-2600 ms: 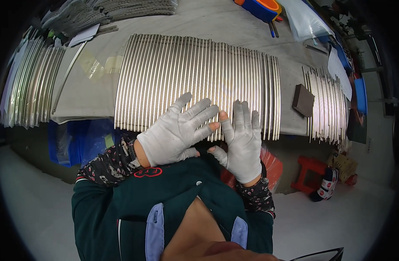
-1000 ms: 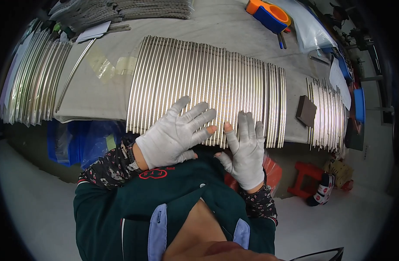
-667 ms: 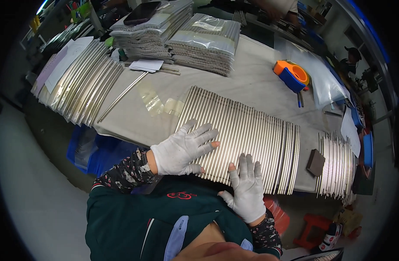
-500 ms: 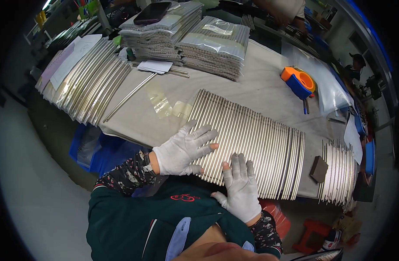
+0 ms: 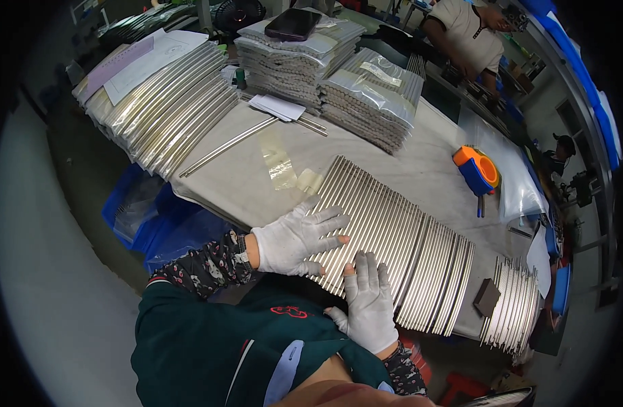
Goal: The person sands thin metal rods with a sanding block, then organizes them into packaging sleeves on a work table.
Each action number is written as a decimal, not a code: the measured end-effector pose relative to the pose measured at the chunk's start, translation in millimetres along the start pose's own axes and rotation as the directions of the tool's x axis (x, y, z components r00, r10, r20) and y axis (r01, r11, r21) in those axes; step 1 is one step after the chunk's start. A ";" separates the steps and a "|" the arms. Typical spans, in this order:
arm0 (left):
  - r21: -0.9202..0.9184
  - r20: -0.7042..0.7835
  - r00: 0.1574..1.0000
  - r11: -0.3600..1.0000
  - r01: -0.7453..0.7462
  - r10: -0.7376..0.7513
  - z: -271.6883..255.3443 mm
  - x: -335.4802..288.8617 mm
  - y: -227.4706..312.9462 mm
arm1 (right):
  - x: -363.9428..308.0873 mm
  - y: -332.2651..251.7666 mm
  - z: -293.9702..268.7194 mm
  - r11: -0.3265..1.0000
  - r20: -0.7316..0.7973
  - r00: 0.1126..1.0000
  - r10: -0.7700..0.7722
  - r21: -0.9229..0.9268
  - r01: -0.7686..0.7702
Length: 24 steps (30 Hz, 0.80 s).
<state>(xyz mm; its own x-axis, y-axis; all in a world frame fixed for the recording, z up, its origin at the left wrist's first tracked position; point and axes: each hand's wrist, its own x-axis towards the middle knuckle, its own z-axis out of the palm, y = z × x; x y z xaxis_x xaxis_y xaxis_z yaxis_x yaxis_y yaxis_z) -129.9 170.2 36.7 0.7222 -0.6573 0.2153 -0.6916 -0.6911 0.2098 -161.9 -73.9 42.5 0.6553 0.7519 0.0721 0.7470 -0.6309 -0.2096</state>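
Observation:
A wide row of thin shiny metal rods (image 5: 400, 224) lies side by side on the grey table (image 5: 420, 169). My left hand (image 5: 298, 234), in a white glove, rests flat with fingers spread on the rods' near left end. In the same kind of glove, my right hand (image 5: 368, 302) lies flat on the rods' near edge, a little to the right. Neither hand grips anything.
More rod bundles (image 5: 169, 108) lie at the left, a smaller set (image 5: 512, 308) with a dark block (image 5: 486, 297) at the right. Stacked silver bags (image 5: 325, 64), an orange-blue tape dispenser (image 5: 479, 169), blue crates (image 5: 138, 217) under the table. Another person (image 5: 471, 44) works at the far end.
The view has swung up and left, so more of the table's far end shows. Both hands stay flat on the rods, the left one now nearer the row's left end.

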 end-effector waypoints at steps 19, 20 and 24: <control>0.265 -0.062 0.997 0.963 0.058 -0.043 51.8 110.6 -95.1 | 78.3 150.7 22.6 0.889 -0.202 0.918 0.341 -0.249 -0.385; 0.196 -0.073 0.993 0.975 0.105 -0.092 49.8 115.4 -89.4 | 83.7 149.3 22.3 0.884 -0.220 0.911 0.348 -0.247 -0.397; 0.163 -0.151 0.970 0.963 0.216 -0.192 57.6 118.6 -86.9 | 93.3 146.0 28.2 0.863 -0.285 0.883 0.373 -0.243 -0.443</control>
<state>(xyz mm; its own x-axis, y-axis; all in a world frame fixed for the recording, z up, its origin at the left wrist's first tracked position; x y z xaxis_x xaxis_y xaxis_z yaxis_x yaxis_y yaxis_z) 16.4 135.0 -11.0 0.8317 -0.4590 0.3122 -0.5077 -0.8565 0.0933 5.1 -90.5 -8.9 0.8890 0.3743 0.2638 0.3818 -0.9239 0.0244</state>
